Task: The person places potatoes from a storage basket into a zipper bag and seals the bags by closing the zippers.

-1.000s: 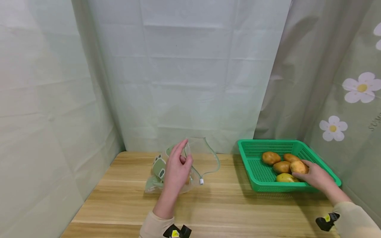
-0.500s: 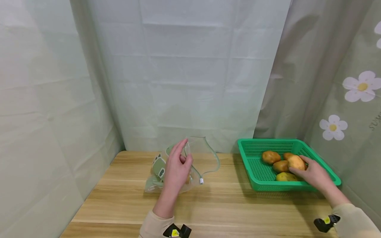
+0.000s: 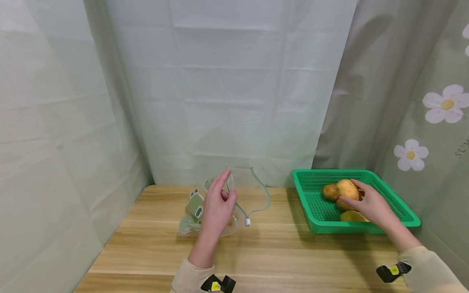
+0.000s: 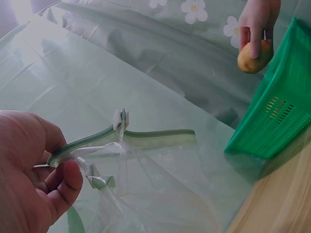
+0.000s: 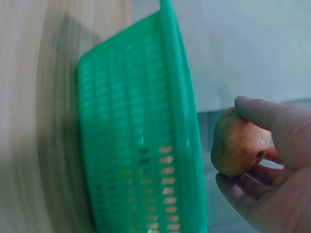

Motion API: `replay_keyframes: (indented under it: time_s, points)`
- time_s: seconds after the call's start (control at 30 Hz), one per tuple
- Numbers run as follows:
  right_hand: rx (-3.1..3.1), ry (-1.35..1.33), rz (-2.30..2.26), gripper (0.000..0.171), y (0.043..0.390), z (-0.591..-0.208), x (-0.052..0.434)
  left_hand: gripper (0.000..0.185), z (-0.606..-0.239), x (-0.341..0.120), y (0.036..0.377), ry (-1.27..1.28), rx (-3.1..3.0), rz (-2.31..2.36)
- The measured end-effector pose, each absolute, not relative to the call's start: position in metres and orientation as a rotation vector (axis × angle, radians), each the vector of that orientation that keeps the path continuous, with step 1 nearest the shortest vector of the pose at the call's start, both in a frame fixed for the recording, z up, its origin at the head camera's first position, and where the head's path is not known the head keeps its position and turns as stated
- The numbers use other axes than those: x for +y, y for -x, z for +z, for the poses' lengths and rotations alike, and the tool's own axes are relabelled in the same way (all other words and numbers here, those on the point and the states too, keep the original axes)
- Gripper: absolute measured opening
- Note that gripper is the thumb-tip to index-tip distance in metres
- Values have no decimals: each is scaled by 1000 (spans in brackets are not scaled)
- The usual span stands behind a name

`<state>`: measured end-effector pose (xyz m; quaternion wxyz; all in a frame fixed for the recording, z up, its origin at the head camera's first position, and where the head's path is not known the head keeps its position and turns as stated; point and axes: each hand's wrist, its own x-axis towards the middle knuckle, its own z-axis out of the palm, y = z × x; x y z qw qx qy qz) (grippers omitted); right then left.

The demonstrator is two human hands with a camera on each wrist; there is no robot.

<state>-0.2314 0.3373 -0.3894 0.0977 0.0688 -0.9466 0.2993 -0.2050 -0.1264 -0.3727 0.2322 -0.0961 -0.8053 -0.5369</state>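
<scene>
Head view first, since it tells us the most: our right hand [image 3: 370, 205] has its fingers curled round a brown, oval potato [image 3: 347, 189] and has it raised clear of the others, over the middle of the green plastic mesh basket [image 3: 315, 179]. A second ago that same potato was sitting low among the pile with the hand just closing on it, and half a second ago it was barely off the heap, so the pick is done and it's travelling leftwards now. The right wrist view backs this up, with thumb and fingers wrapped snugly round the potato [image 5: 238, 148] beside the basket wall [image 5: 141, 141].

Our left hand [image 3: 217, 207] hasn't budged across the frames. It pinches the green zip edge of the clear plastic zip bag [image 3: 239, 195] and holds the mouth up and open, which shows well in the left wrist view [image 4: 141, 133].

Looks to us like the potato is headed for that bag. Three or so more potatoes [image 3: 329, 191] sit in the basket, on the wooden surface [image 3: 278, 252].
</scene>
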Motion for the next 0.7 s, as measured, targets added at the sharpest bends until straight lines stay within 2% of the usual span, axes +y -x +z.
replay_keyframes:
  time_s: [0.7]
  points:
    - [-2717,-385,1189,91,220,-357,248,59,-372,-127,203,283,-2202,-1479]
